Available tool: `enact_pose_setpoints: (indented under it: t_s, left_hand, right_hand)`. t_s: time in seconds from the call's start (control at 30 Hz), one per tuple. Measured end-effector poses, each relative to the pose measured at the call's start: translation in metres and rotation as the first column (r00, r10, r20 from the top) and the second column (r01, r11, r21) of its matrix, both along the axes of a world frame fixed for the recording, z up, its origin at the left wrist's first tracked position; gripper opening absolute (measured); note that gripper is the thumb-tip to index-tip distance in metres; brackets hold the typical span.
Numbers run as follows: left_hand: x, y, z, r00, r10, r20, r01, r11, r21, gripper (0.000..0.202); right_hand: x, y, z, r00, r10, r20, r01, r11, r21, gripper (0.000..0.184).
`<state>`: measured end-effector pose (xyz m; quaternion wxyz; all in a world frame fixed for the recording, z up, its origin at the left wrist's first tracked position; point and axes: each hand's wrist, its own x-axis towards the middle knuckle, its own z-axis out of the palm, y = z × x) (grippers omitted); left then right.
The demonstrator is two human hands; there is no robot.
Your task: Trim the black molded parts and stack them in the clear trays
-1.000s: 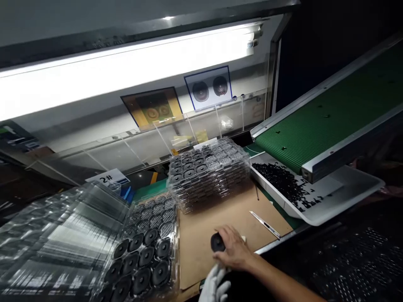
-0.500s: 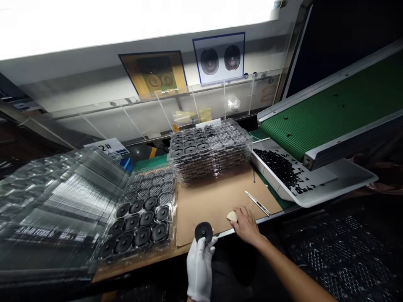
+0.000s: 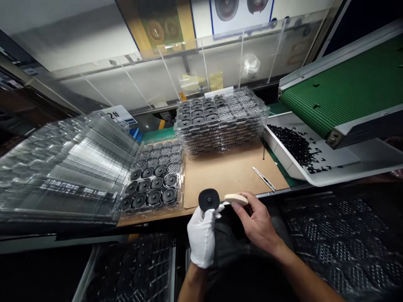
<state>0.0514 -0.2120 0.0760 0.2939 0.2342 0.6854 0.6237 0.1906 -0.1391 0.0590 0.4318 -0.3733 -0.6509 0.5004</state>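
Since half a sec ago the R hand [image 3: 256, 220] has picked the beige pad [image 3: 236, 198] up off the cardboard sheet [image 3: 229, 174] and brought it in next to the black disc [image 3: 209, 199]; the L hand [image 3: 201, 235] w/ the disc is about where it was. Now: L hand, in a white glove, is closed round the lower edge of the black disc, fingers curled, disc held upright w/ its flat face toward the camera, over the near edge of the cardboard. R hand is bare, thumb and fingers pinched on the beige pad, a flat oval piece held edge-on and roughly level. Pad's left tip sits just beside the disc's right rim; can't tell if they touch. Both hands are close together at the bench front, well apart from the rest. To the left of the cardboard, a clear tray [image 3: 151, 184] w/ rows of black speaker parts in the near pockets, far pockets look empty. Further left, a tilted stack of empty clear trays [image 3: 63, 167]. At the back of the cardboard, a stack of filled trays [image 3: 220, 121]. Tweezers [image 3: 263, 179] lie on the cardboard's right side. Right of that, a white bin [image 3: 333, 167] w/ small black bits, under the end of a green conveyor [image 3: 346, 92]. A "2#" label [image 3: 115, 114] stands behind the empties.
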Motion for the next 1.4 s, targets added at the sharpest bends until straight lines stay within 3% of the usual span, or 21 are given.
enact_pose_setpoints:
  t_s: [0.07, 0.17, 0.33, 0.43, 0.73, 0.93, 1.0, 1.23, 1.4]
  left_hand:
    - [0.002, -0.002, -0.002, 0.999, -0.043, 0.012, 0.043, 0.999, 0.033, 0.028]
    - [0.004, -0.005, -0.004, 1.0, -0.027, -0.009, 0.028, 0.998, 0.06, 0.028]
    - [0.007, -0.01, 0.0, 0.999, -0.037, 0.013, 0.036, 0.998, 0.052, 0.03]
    - [0.01, -0.013, 0.004, 0.999, -0.027, -0.026, 0.027, 0.999, 0.026, 0.027]
    - [0.019, -0.023, 0.003, 0.997, -0.074, -0.025, 0.073, 0.997, -0.027, 0.023]
    - [0.014, -0.024, 0.0, 0.998, -0.004, -0.066, 0.001, 0.999, -0.047, 0.019]
    - [0.014, -0.024, 0.0, 0.996, 0.003, -0.086, -0.009, 0.998, -0.063, 0.019]
    - [0.018, -0.03, -0.001, 0.987, -0.097, -0.127, 0.079, 0.987, -0.137, 0.02]
    - [0.019, -0.03, -0.004, 0.986, -0.134, -0.102, 0.118, 0.981, -0.152, 0.018]
  right_hand:
    - [0.001, -0.005, 0.015, 1.0, 0.021, -0.009, -0.019, 0.988, 0.152, 0.018]
    - [-0.001, -0.012, 0.021, 0.998, 0.064, -0.001, -0.06, 0.951, 0.304, 0.019]
    - [-0.001, -0.023, 0.015, 0.99, 0.108, 0.088, -0.135, 0.895, 0.426, 0.026]
    - [0.002, -0.022, 0.014, 0.987, 0.063, 0.146, -0.125, 0.875, 0.468, 0.026]
    - [-0.001, -0.003, 0.017, 0.966, -0.087, 0.243, -0.056, 0.849, 0.525, 0.02]
    - [0.006, -0.025, 0.013, 0.957, 0.101, 0.273, -0.221, 0.862, 0.457, 0.024]
    - [0.009, -0.029, 0.012, 0.954, 0.11, 0.279, -0.23, 0.864, 0.448, 0.025]
    - [0.011, -0.022, 0.009, 0.959, -0.042, 0.279, -0.096, 0.881, 0.464, 0.025]
    - [0.009, -0.012, 0.012, 0.973, -0.058, 0.224, -0.041, 0.91, 0.412, 0.019]
